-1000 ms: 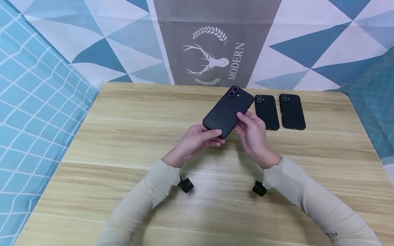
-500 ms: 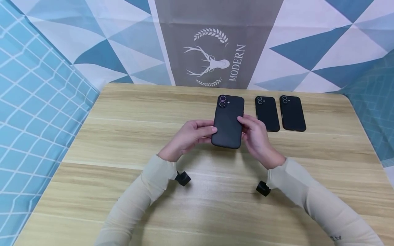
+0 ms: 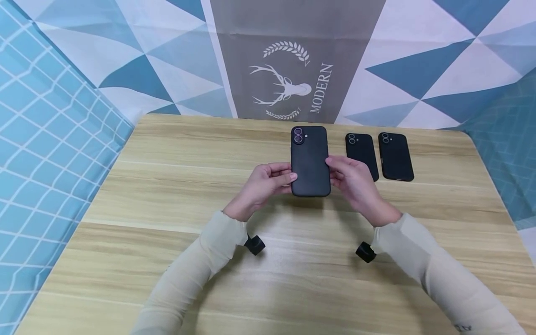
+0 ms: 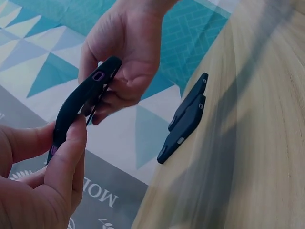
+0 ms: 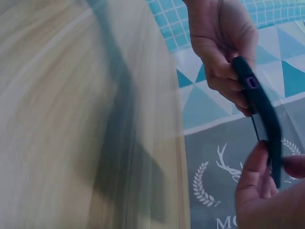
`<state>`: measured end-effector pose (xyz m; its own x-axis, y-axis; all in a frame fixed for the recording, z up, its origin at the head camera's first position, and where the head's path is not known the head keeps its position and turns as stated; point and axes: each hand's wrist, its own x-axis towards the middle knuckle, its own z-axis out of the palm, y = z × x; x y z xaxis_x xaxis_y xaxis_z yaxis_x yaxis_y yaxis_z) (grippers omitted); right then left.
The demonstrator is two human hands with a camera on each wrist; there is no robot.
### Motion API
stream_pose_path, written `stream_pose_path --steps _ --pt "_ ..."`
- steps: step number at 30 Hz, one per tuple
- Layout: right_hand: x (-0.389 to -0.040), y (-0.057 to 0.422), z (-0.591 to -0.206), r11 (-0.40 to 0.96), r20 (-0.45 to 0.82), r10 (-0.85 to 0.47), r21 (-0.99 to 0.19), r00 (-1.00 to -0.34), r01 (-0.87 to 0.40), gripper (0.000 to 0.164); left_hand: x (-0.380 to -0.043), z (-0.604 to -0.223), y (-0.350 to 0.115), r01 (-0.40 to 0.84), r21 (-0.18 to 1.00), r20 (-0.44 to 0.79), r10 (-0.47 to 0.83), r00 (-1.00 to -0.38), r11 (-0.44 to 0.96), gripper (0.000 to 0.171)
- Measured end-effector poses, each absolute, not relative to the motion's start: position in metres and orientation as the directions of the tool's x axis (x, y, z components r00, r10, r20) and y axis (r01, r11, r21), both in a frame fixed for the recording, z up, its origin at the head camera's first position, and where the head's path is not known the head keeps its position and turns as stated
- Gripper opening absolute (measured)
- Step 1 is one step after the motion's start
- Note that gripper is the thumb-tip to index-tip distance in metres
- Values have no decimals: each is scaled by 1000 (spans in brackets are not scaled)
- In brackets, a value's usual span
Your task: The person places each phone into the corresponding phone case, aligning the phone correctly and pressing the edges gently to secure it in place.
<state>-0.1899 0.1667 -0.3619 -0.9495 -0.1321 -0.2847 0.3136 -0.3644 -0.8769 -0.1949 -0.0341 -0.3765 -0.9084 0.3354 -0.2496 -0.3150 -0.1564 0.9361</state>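
Observation:
A black phone case [image 3: 311, 170] with two camera rings at its upper left is held up over the table, back side toward the head camera. My left hand [image 3: 268, 184] pinches its left long edge, thumb on the back. On the right edge, my right hand [image 3: 353, 179] grips it the same way. Side-on in the left wrist view, the case [image 4: 71, 107] looks bowed, with purple showing at its cutouts. A thin dark edge [image 5: 256, 128] stands slightly apart from the case along its inner side in the right wrist view.
Two more black phone cases lie side by side at the back right: a nearer one [image 3: 361, 151] partly behind my right hand, and another [image 3: 396, 156]. The wooden table [image 3: 167, 195] ends at a patterned cloth backdrop [image 3: 289, 56]. Small black wrist cameras hang below both sleeves.
The case in my hands has turned from slanted to upright. My left hand has shifted from its lower end to its left edge. My right hand has moved slightly right.

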Motion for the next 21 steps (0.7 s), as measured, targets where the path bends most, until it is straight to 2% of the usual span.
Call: stream_pose_path --steps 3,6,11,21 --pt "-190 170 -361 -264 -304 -128 -907 -944 328 3 -197 -380 -34 -315 935 -252 322 -913 -162 34" --pt "-192 171 -361 -188 -306 -126 -927 -944 326 13 -199 -382 -33 -320 934 -259 318 -912 -157 34" --pt "-194 174 -364 -144 -313 -124 -933 -942 330 26 -202 -383 -30 -331 933 -276 312 -909 -139 34" --pt "-198 176 -368 -102 -332 -110 -934 -937 343 20 -208 -384 -29 -363 929 -326 312 -892 -67 34"
